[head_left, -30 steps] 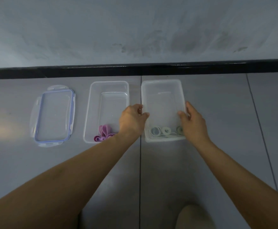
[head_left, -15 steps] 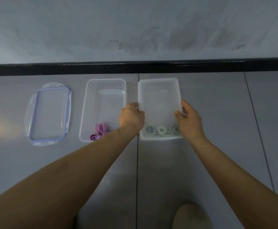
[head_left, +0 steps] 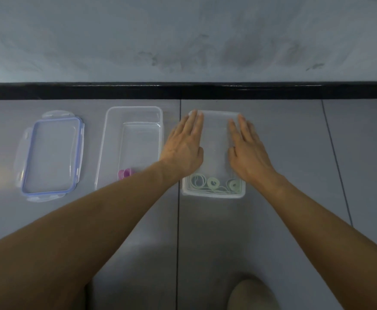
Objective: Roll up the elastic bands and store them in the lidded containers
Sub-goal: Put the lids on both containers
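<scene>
Obs. Your left hand (head_left: 184, 144) and right hand (head_left: 248, 148) now lie flat on top of the right box (head_left: 214, 194). The fingers are straight, close together and pointing far, with one hand along each long side. Half a second ago the same hands were curled on the box's two long edges, nearer you. They have since opened and slid far across the top.

The top reads as a clear lid (head_left: 215, 130) seated on the box. Its far edge is blurred, so I cannot confirm that it is fully down.

Contents:
- Green rolls (head_left: 213, 183) sit in a row against the near wall of the right box, seen through the plastic.
- Pink rolls (head_left: 124, 173) lie at the near end of the middle box (head_left: 133, 107), just left of your left forearm. That box is uncovered.
- A blue lid (head_left: 34, 153) lies flat to the left of the middle box, apart from it.

Judgement: the change from edge grip to flat palms suggests the lid is placed and you are pressing it home, so the right box is nearly finished. What remains is to check the seal all round, then fetch the blue lid and close the middle box.

Risk: both palms sit toward the far half, so the near edge may stay unseated.
</scene>
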`<state>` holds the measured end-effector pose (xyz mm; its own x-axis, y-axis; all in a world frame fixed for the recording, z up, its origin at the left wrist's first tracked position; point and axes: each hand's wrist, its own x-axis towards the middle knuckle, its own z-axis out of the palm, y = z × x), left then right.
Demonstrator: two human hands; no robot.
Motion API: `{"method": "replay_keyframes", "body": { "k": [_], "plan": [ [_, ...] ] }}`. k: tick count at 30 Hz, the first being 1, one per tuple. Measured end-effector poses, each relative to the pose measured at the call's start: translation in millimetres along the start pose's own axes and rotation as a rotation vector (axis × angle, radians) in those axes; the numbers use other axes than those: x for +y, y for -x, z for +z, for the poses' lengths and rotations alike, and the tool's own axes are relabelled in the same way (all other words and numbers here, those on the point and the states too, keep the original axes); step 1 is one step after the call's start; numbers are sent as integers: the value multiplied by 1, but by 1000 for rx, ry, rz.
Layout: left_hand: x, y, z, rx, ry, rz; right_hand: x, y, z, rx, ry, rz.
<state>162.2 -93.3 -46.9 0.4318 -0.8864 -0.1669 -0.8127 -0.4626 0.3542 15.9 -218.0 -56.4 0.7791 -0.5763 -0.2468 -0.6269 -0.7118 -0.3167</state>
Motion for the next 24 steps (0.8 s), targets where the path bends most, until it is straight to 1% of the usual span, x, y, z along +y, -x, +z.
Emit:
{"method": "replay_keyframes", "body": {
  "k": [2, 6, 11, 17, 19, 21, 24],
  "plan": [
    [-3, -11, 5, -16, -102, 54, 2, -4, 3, 11, 33, -11],
    [-6, -26, 16, -5, -170, 39, 4, -10, 7, 34, 59, -27],
    [-10, -28, 26, 18, -138, 30, 6, -14, 16, 48, 103, -9],
    [-12, -31, 27, -10, -141, 27, 4, -16, 17, 32, 148, 27],
    [-9, -28, 26, 15, -153, 11, 4, -16, 17, 33, 166, 36],
    [-2, -16, 29, 58, -162, -11, 4, -15, 17, 48, 203, 36],
    [8, 18, 41, 88, -68, -33, -2, -11, 13, 90, 234, 32]
  ]
}}
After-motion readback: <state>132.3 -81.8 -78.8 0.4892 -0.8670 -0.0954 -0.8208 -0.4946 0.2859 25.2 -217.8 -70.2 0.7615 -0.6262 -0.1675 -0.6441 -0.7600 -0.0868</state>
